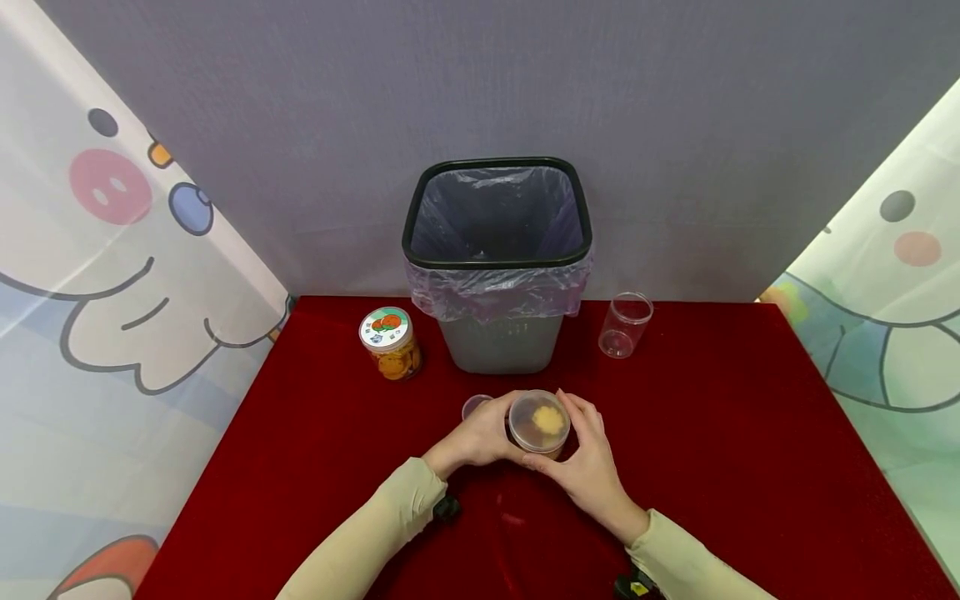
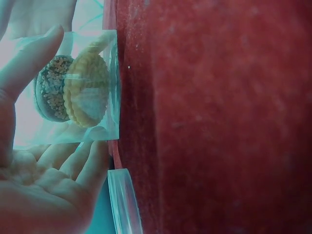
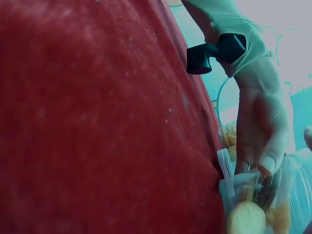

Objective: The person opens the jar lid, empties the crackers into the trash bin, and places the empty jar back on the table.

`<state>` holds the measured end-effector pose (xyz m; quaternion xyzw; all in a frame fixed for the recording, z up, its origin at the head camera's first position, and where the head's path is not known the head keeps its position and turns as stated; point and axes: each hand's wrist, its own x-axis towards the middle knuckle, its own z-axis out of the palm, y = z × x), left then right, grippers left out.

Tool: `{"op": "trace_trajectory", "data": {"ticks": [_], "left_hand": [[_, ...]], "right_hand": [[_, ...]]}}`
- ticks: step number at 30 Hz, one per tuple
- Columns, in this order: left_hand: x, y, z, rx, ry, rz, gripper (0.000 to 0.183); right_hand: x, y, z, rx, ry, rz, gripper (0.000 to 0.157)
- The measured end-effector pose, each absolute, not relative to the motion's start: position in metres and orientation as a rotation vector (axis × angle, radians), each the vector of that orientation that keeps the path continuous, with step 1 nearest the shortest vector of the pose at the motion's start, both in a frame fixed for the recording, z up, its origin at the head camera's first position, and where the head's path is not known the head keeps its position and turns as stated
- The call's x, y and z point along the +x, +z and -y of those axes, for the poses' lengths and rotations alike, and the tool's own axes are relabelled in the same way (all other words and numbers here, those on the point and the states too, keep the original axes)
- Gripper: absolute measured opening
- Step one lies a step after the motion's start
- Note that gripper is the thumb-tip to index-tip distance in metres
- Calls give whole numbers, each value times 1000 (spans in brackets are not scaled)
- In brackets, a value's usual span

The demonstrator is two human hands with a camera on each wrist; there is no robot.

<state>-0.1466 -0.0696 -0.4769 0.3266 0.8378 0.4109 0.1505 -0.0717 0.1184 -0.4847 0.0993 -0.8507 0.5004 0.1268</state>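
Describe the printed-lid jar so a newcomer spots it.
Find the gray bin at the far edge of the red table. Left of it stands a clear jar. Its printed white-and-green lid sets it apart from the see-through container between left hand and right hand.

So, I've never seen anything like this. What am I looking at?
There's no machine at work here, just a person's two bare hands. The widest picture comes from a camera on their head, looking down. The other two come from cameras on the left and right wrists, seen close up and turned sideways.

On the red cloth stand a lined bin, a labelled jar to its left and a clear cup to its right. A round clear piece, perhaps a lid, lies by the left hand. That hand and the right hand together hold a clear container of what look like cookies.
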Motion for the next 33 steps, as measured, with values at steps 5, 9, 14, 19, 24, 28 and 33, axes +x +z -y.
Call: {"op": "trace_trajectory", "data": {"ticks": [5,9,14,19,24,28,33], "left_hand": [[-146,-477,70,918,1191,-2399,92],[-146,-477,70,888,1188,-2389,93],[-147,-477,70,869,1190,-2384,95],[-147,-478,69,842,1179,-2378,96],[-147,-477,70,810,1176,-2371,95],[-147,-476,70,820,1171,-2377,95],[-148,-478,68,842,1177,-2368,94]], "right_hand": [[-73,-485,-114,262,1455,2465,98],[-76,-484,-116,284,1483,2459,93],[-80,-484,-122,377,1514,2452,91],[-85,-481,-130,467,1533,2483,89],[-94,-472,-140,555,1535,2445,87],[-101,-464,-148,536,1515,2430,87],[-100,-452,-156,491,1466,2445,88]]}}
